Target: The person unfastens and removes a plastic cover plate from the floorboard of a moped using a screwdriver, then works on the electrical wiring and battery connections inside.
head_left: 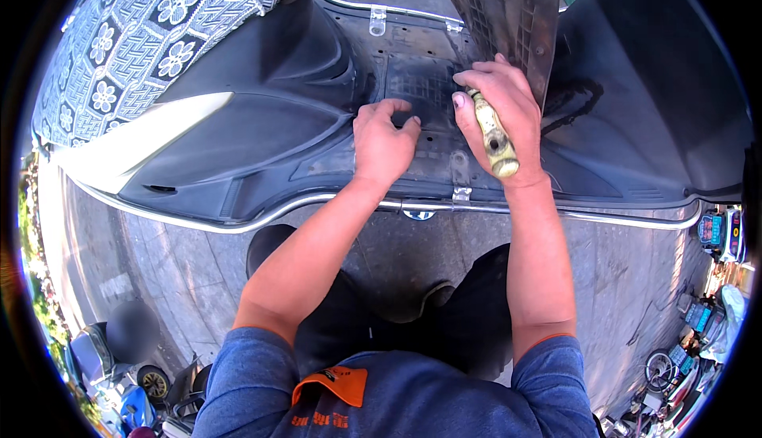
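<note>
My right hand [510, 113] is wrapped round a screwdriver [494, 132] with a worn, yellowish handle. The handle's butt points back toward me, and its shaft is hidden from view. My left hand [386, 143] rests at the scooter's dark footboard [421, 81], with thumb and forefinger bent and a gap between them. Nothing shows in that gap. Beyond my right hand, a dark ribbed plastic panel [516, 17] stands tilted up from the footboard. Clear plastic clips [460, 176] sit along the footboard's edges.
A patterned cloth [151, 49] covers the seat at the left. A chrome rail [317, 201] runs along the scooter's near side. The dark front shield [643, 81] rises at the right. Paved ground [611, 279] lies below, with parked two-wheelers [675, 366] at the lower right.
</note>
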The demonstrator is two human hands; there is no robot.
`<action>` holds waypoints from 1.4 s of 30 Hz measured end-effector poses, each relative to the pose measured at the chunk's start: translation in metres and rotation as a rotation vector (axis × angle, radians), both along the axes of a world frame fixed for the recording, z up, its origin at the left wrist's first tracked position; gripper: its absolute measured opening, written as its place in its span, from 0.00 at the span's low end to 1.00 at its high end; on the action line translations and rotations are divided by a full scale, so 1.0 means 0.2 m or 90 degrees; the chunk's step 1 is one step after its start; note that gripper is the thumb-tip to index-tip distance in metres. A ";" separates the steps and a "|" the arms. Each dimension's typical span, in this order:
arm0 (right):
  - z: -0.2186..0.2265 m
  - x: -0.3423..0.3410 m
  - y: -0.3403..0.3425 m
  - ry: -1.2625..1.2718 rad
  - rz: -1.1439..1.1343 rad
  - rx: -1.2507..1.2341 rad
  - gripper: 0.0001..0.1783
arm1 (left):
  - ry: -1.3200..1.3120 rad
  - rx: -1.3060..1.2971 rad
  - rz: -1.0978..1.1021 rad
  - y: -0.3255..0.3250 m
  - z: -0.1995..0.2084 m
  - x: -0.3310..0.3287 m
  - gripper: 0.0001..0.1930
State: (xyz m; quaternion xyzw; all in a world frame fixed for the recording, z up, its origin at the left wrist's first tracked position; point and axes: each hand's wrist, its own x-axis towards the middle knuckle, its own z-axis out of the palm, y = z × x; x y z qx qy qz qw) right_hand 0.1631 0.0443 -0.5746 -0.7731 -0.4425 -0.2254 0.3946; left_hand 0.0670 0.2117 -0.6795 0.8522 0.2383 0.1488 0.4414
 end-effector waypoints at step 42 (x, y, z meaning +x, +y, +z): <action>-0.18 0.74 0.65 0.366 -0.152 -0.139 0.25 | -0.009 0.139 -0.049 -0.07 -0.06 0.00 0.20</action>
